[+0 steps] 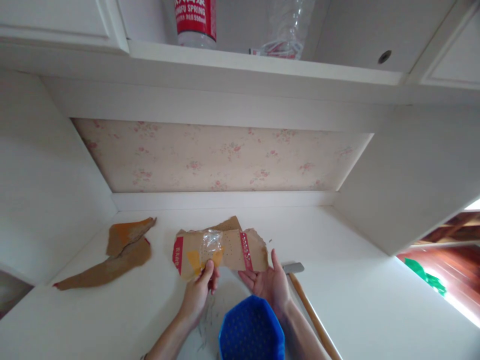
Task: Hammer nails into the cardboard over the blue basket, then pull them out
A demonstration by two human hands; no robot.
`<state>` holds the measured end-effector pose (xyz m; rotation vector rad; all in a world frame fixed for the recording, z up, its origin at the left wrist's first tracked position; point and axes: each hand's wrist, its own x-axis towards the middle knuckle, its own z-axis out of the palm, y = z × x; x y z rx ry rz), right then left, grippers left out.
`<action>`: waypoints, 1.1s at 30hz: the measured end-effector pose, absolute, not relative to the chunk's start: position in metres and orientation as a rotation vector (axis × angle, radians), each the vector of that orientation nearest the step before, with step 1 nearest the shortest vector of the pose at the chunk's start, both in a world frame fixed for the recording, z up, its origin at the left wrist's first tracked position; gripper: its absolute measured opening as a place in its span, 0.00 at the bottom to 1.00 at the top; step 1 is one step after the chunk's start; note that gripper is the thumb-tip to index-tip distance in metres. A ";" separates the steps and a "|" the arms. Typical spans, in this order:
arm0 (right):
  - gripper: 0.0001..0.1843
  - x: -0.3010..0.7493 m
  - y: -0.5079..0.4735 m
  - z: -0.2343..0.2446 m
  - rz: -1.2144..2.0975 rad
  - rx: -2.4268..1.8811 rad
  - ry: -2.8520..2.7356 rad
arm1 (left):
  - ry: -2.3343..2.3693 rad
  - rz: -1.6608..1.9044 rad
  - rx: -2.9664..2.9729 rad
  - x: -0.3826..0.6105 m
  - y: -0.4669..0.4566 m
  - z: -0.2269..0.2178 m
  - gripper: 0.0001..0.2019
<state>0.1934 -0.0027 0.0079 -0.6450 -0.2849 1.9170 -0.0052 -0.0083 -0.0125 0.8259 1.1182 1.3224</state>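
Note:
My left hand (198, 292) is closed on the lower edge of a torn cardboard piece (230, 252), thumb on top. The cardboard is brown with red printed strips, yellow patches and clear tape. Palm up, my right hand (268, 285) is open at the right end of this cardboard, fingertips under its lower edge and thumb spread away. Behind the held piece, part of another brown cardboard scrap (228, 225) shows. A blue octagonal container (251, 330) with a dotted inside is just below my hands.
Torn cardboard pieces (125, 255) lie on the white surface (360, 295) at left. A long wooden handle (313, 315) and a grey flat blade (294, 267) lie right of my right hand. Overhead, a shelf (232, 60) bears a red-labelled bottle (195, 22) and a clear bottle (288, 30).

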 end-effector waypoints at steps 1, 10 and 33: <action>0.39 0.193 -0.003 0.009 1.935 -0.639 -0.285 | 1.121 1.319 0.826 -0.005 -0.009 -0.014 0.30; 0.20 0.189 0.000 0.002 1.874 -0.671 -0.245 | 1.057 1.319 0.811 -0.001 -0.007 -0.013 0.24; 0.19 0.184 -0.005 0.000 1.910 -0.568 -0.572 | 1.161 0.963 0.996 0.019 0.004 -0.003 0.21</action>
